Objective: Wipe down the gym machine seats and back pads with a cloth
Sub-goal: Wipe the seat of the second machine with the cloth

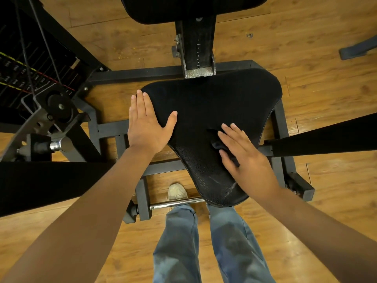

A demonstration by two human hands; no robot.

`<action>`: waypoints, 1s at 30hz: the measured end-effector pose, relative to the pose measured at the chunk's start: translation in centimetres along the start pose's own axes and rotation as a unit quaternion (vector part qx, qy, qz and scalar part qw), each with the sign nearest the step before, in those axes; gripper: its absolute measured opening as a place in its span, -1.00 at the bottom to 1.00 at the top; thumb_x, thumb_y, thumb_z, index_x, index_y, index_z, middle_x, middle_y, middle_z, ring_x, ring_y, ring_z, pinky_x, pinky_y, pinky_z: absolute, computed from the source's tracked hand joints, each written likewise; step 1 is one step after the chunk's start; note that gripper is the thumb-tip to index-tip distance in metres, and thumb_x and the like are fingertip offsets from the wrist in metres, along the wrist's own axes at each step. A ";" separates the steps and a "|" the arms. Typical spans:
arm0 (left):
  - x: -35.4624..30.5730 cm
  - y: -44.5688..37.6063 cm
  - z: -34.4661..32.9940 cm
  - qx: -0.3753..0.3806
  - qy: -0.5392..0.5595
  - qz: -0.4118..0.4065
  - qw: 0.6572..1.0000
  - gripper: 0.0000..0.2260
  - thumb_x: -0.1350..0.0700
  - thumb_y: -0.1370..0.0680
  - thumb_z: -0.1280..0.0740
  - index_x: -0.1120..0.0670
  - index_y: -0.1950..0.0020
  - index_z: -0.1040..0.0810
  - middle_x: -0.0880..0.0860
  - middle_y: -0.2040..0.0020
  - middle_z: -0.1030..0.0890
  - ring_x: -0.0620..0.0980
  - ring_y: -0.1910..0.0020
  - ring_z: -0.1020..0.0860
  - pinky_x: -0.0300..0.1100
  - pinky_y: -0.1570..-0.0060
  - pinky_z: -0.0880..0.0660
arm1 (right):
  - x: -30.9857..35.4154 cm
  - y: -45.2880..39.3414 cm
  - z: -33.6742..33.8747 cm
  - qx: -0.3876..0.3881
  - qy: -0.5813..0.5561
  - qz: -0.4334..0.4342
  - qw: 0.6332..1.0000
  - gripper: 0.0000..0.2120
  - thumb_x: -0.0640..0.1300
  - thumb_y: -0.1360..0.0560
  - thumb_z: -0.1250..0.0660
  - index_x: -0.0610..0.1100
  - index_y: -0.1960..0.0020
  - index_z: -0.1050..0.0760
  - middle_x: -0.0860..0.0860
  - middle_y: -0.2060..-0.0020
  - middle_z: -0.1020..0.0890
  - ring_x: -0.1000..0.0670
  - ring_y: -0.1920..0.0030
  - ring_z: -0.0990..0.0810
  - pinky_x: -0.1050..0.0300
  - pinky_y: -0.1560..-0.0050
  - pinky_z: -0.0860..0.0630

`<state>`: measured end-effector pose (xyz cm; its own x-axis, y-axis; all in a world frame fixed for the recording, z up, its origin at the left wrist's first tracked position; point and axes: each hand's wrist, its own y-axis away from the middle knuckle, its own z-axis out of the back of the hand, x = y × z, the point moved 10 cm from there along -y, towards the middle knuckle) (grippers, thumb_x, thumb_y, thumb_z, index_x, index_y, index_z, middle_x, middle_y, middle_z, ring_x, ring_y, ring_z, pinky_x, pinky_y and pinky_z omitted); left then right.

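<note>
Fingers, right hand [242, 154]: laid out straight and flat, pressing a dark cloth [219, 145] onto the seat [212, 103]; no curl round the cloth shows.
Fingers, left hand [145, 127]: straight and spread, thumb out, palm resting on the seat's left edge with the fingertips toward its left rear corner; holding nothing.
Cloth: bunched under the right palm and fingers, on the seat's right half, just in front of its middle; only a dark fold shows past the fingers' left side.
Seat axis: the long line runs from the narrow front tip, near the person's legs, to the wide rear edge by the upright post [196, 48].
Unwiped room, judged: most of the seat lies ahead of and left of the cloth, toward the wide rear; pale scuffs show behind the cloth at the front tip.
Nearer hand: the right hand carries the cloth; the left would block a sweep to the left edge unless lifted.
Edges: the seat's right rim is near the right hand; a black padded arm [326, 137] stands just beyond it.
Back pad [191, 9]: past the post, well apart from both hands.
</note>
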<state>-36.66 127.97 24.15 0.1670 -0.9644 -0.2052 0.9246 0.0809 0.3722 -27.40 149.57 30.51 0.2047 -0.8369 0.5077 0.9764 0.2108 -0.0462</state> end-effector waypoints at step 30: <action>-0.3 0.2 0.0 0.008 0.028 -0.005 1.000 -0.19 -0.32 -0.60 -0.02 0.18 -0.59 0.21 0.08 -0.61 0.21 0.04 -0.57 0.24 -0.05 -0.55 0.21 | -6.1 -4.1 0.8 0.004 -0.061 -0.137 0.989 -0.58 -0.23 -0.61 -0.24 -0.23 -0.46 -0.33 -0.10 -0.47 -0.33 -0.07 -0.52 -0.19 -0.04 -0.52 -0.16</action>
<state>-36.55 128.27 24.30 0.1767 -0.9497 -0.2586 0.9207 0.0666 0.3846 -32.75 154.20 28.30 -0.0772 -0.7962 0.6001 0.9935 -0.0107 0.1135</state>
